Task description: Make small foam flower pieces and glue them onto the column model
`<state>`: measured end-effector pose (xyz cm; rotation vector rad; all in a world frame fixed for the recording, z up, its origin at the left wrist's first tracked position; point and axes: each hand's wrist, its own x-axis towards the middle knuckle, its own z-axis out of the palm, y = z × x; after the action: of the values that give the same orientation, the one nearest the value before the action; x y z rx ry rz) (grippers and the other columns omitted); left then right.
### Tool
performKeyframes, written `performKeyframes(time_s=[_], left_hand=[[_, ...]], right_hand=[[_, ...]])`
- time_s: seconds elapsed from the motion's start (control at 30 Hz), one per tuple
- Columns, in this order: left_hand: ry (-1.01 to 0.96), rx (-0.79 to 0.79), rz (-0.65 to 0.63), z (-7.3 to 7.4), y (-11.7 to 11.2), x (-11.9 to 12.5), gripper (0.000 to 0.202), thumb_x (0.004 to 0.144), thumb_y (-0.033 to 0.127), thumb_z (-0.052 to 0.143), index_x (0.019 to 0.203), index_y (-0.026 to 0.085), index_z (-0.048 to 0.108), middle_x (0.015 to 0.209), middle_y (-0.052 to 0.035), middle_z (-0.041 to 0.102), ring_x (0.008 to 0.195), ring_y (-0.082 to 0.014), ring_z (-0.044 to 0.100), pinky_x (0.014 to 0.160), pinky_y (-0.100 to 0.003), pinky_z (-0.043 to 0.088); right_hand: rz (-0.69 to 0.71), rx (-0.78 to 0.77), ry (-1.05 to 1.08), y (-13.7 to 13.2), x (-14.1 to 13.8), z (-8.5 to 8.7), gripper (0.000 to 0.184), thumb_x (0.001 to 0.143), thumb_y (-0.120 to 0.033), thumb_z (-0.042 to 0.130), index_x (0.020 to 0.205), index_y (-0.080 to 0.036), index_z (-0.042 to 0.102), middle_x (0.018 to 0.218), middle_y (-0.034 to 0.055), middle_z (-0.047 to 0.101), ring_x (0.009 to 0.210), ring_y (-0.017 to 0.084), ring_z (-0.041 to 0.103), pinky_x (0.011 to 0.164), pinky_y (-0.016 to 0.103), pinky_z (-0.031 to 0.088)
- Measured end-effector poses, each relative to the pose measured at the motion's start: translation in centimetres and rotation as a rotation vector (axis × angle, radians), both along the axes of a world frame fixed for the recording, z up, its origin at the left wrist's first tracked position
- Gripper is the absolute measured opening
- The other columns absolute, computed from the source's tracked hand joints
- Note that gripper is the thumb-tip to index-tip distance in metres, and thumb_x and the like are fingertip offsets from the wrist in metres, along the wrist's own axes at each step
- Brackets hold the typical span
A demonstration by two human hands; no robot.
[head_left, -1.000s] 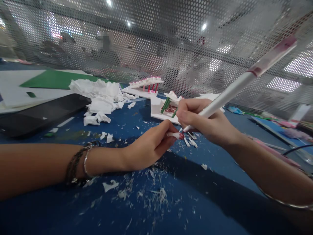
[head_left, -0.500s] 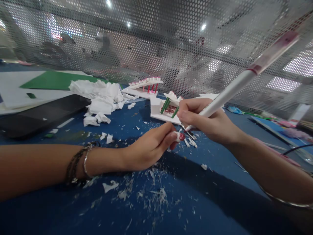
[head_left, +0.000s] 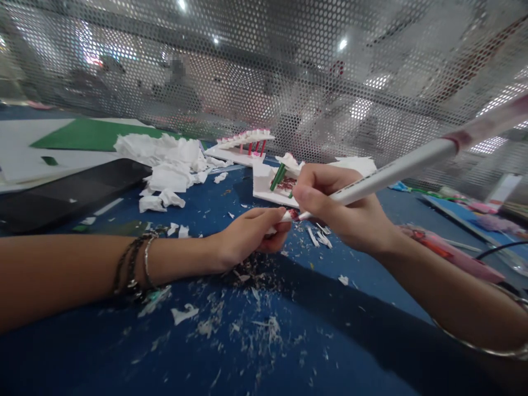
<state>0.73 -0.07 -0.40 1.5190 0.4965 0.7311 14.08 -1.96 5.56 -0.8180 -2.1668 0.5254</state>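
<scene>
My left hand [head_left: 247,234] rests on the blue table [head_left: 289,341] and pinches a small white piece with a red end [head_left: 289,215] between thumb and fingers. My right hand [head_left: 334,206] grips a long white marker [head_left: 396,173] like a pen. Its tip touches the red end of the small piece. The marker's far end, with a pinkish cap, points up and to the right. Just behind both hands stands a small white foam model [head_left: 280,184] with green and red sticks.
White scraps and shavings [head_left: 247,324] litter the blue table. A pile of crumpled white tissue [head_left: 169,162], a black phone [head_left: 70,192] and green card [head_left: 94,135] lie at left. A second white model [head_left: 243,146] stands before the perforated metal screen [head_left: 264,71]. Craft supplies [head_left: 474,214] lie at right.
My left hand has turned and lifted the small piece slightly. The marker has tilted lower, its far end dropping to the right, with its tip still at the red end.
</scene>
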Motion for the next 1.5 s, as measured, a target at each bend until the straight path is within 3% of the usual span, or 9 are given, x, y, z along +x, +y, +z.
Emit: performKeyframes(time_s=[0.2, 0.47, 0.63, 1.07, 1.5], left_hand=[[-0.063, -0.012, -0.089, -0.09, -0.11, -0.14, 0.033, 0.083, 0.025, 0.025, 0.050, 0.019, 0.026, 0.038, 0.0075, 0.021, 0.037, -0.0062, 0.015, 0.040, -0.024, 0.016], [-0.099, -0.069, -0.089, 0.04, -0.19, -0.15, 0.032, 0.080, 0.024, 0.026, 0.049, 0.019, 0.023, 0.037, 0.0070, 0.019, 0.036, -0.0064, 0.014, 0.041, -0.025, 0.013], [-0.073, -0.076, -0.125, 0.06, -0.22, -0.15, 0.033, 0.082, 0.024, 0.023, 0.050, 0.019, 0.025, 0.038, 0.0071, 0.019, 0.037, -0.0066, 0.013, 0.041, -0.025, 0.013], [-0.107, -0.046, -0.143, -0.36, 0.01, -0.17, 0.031, 0.082, 0.023, 0.026, 0.052, 0.019, 0.024, 0.040, 0.0071, 0.020, 0.038, -0.0065, 0.014, 0.041, -0.024, 0.013], [-0.118, -0.120, -0.196, -0.15, -0.09, -0.32, 0.033, 0.083, 0.024, 0.024, 0.050, 0.018, 0.022, 0.039, 0.0070, 0.018, 0.039, -0.0067, 0.012, 0.043, -0.026, 0.012]], right_hand=[[-0.047, 0.064, -0.064, 0.53, 0.36, -0.09, 0.027, 0.078, -0.014, 0.044, 0.052, -0.017, 0.037, 0.047, -0.0067, 0.031, 0.044, 0.004, 0.027, 0.039, 0.019, 0.024], [0.017, 0.061, -0.074, 0.25, 0.29, -0.05, 0.025, 0.078, -0.020, 0.047, 0.054, -0.017, 0.039, 0.049, -0.0066, 0.035, 0.044, 0.003, 0.028, 0.038, 0.019, 0.022], [-0.043, 0.087, -0.065, 0.40, 0.41, 0.07, 0.025, 0.079, -0.017, 0.044, 0.054, -0.017, 0.038, 0.048, -0.0068, 0.032, 0.044, 0.004, 0.027, 0.039, 0.020, 0.022], [-0.001, 0.060, -0.092, 0.39, 0.41, -0.09, 0.025, 0.079, -0.021, 0.045, 0.055, -0.017, 0.038, 0.050, -0.0068, 0.033, 0.045, 0.004, 0.027, 0.040, 0.020, 0.021], [-0.021, 0.101, -0.104, 0.46, 0.44, 0.02, 0.025, 0.079, -0.017, 0.045, 0.055, -0.016, 0.038, 0.049, -0.0069, 0.034, 0.045, 0.003, 0.029, 0.040, 0.019, 0.023]])
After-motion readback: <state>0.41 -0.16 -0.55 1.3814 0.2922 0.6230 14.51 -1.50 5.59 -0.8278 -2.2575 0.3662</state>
